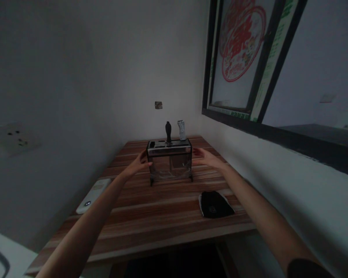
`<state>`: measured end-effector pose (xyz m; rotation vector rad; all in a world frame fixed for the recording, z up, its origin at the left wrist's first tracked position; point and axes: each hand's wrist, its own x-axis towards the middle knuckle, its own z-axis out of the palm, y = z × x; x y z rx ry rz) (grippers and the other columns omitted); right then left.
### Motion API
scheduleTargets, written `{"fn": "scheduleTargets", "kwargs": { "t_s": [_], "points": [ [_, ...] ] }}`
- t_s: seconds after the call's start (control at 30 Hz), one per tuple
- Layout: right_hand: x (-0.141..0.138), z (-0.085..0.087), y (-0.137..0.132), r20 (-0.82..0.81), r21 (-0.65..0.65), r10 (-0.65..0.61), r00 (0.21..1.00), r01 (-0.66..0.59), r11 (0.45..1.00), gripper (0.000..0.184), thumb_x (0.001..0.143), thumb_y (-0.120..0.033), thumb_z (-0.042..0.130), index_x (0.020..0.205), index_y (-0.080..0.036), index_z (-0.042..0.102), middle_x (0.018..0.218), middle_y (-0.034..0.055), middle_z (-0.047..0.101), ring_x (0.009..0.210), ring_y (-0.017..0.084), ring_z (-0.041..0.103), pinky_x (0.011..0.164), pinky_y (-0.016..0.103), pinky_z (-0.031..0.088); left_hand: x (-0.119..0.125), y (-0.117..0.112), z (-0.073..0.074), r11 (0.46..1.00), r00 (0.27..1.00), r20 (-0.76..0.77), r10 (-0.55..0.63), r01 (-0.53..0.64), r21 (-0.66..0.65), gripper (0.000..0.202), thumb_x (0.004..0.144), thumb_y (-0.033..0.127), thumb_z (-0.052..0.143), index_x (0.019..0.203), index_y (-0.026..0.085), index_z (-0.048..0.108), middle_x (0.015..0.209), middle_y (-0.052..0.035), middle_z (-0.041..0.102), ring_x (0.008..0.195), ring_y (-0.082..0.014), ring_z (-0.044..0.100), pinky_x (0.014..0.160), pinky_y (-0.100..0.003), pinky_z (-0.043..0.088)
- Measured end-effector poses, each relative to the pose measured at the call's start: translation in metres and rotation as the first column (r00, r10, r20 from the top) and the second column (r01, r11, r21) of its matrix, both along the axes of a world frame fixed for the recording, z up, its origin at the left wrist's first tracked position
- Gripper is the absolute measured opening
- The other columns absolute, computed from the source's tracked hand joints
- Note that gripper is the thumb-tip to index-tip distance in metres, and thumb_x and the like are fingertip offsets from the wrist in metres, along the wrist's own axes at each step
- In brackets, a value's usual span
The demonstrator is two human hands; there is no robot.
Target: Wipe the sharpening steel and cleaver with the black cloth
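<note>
A clear-sided knife holder (170, 165) with a black frame and feet stands upright on the wooden table. From slots in its top rise a black handle (168, 131) and a silver-grey handle (181, 130). My left hand (139, 162) grips the holder's left side, thumb at the front edge. On the opposite side, my right hand (201, 157) is against the right edge, its fingers partly hidden behind the frame. What lies inside the holder is too dark to make out.
A white power strip or box (93, 196) lies at the table's left edge. A black cloth-like item (215, 204) is on the front right of the table (156, 208). Walls close in behind and right, with a dark-framed window (240, 58) above.
</note>
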<state>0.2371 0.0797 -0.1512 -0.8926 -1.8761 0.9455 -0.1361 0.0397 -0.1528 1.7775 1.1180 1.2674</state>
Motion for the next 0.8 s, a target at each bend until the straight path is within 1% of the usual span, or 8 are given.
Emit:
{"fn": "scheduleTargets", "kwargs": {
  "t_s": [0.1,0.2,0.3,0.37,0.5,0.57,0.67,0.8],
  "points": [
    [-0.003,-0.001,0.012,0.035,-0.038,0.117,0.993,-0.116,0.993,0.084,0.057,-0.035,0.085,0.132,-0.018,0.052,0.138,0.0140,0.053,0.124,0.026,0.052,0.111,0.048,0.034,0.001,0.003,-0.001,0.996,0.997,0.019,-0.075,0.076,-0.045,0.081,0.060,0.044,0.084,0.130,0.018,0.053,0.142,-0.0162,0.050,0.132,-0.0317,0.045,0.110,-0.041,0.035],
    [-0.006,0.003,0.018,0.020,-0.045,0.224,0.974,-0.223,0.974,0.082,0.061,-0.034,0.083,0.134,-0.021,0.050,0.143,0.0108,0.049,0.132,0.024,0.046,0.116,0.045,0.026,0.000,0.007,0.001,0.992,0.994,0.044,-0.102,0.105,-0.064,0.076,0.059,0.042,0.085,0.127,0.018,0.058,0.139,-0.0150,0.054,0.131,-0.0320,0.046,0.111,-0.041,0.033],
    [-0.010,0.006,0.026,-0.025,-0.076,0.297,0.955,-0.298,0.952,0.076,0.061,-0.030,0.083,0.130,-0.023,0.054,0.141,0.0083,0.052,0.130,0.022,0.047,0.116,0.043,0.028,-0.001,0.011,0.004,0.990,0.992,0.056,-0.114,0.118,-0.080,0.076,0.059,0.037,0.086,0.127,0.017,0.058,0.137,-0.0143,0.057,0.132,-0.0317,0.045,0.112,-0.043,0.031],
    [-0.013,0.006,0.030,-0.057,-0.115,0.304,0.951,-0.309,0.944,0.072,0.061,-0.027,0.082,0.127,-0.023,0.056,0.138,0.0083,0.055,0.126,0.022,0.051,0.113,0.043,0.033,-0.002,0.013,0.004,0.987,0.991,0.059,-0.120,0.125,-0.099,0.073,0.059,0.034,0.085,0.125,0.017,0.060,0.134,-0.0143,0.059,0.131,-0.0316,0.047,0.112,-0.044,0.031],
    [-0.016,0.005,0.034,-0.103,-0.195,0.262,0.960,-0.278,0.941,0.066,0.060,-0.025,0.081,0.123,-0.022,0.059,0.133,0.0088,0.058,0.120,0.022,0.056,0.104,0.042,0.044,-0.003,0.017,0.001,0.984,0.989,0.079,-0.121,0.130,-0.122,0.072,0.057,0.034,0.086,0.123,0.017,0.061,0.127,-0.0142,0.064,0.128,-0.0317,0.049,0.110,-0.044,0.034],
    [-0.016,0.004,0.034,-0.114,-0.207,0.257,0.960,-0.276,0.939,0.066,0.059,-0.024,0.081,0.121,-0.022,0.060,0.132,0.0087,0.059,0.118,0.021,0.057,0.103,0.041,0.045,-0.003,0.019,-0.002,0.985,0.989,0.094,-0.111,0.122,-0.119,0.074,0.056,0.034,0.087,0.123,0.017,0.061,0.128,-0.0140,0.063,0.128,-0.0317,0.049,0.109,-0.043,0.035],
    [-0.017,0.004,0.035,-0.137,-0.197,0.252,0.958,-0.275,0.941,0.064,0.058,-0.022,0.081,0.119,-0.022,0.061,0.131,0.0085,0.060,0.117,0.021,0.057,0.102,0.040,0.046,-0.003,0.020,-0.004,0.988,0.990,0.106,-0.094,0.106,-0.112,0.072,0.055,0.035,0.087,0.121,0.018,0.063,0.130,-0.0135,0.062,0.128,-0.0321,0.049,0.109,-0.041,0.036],
    [-0.020,-0.001,0.035,-0.173,-0.172,0.225,0.959,-0.254,0.952,0.062,0.057,-0.022,0.081,0.117,-0.022,0.062,0.129,0.0078,0.061,0.115,0.021,0.058,0.102,0.040,0.045,-0.001,0.019,-0.003,0.991,0.992,0.103,-0.072,0.083,-0.107,0.070,0.053,0.037,0.087,0.117,0.017,0.065,0.125,-0.0135,0.065,0.127,-0.0330,0.050,0.108,-0.043,0.036]
  ]
}}
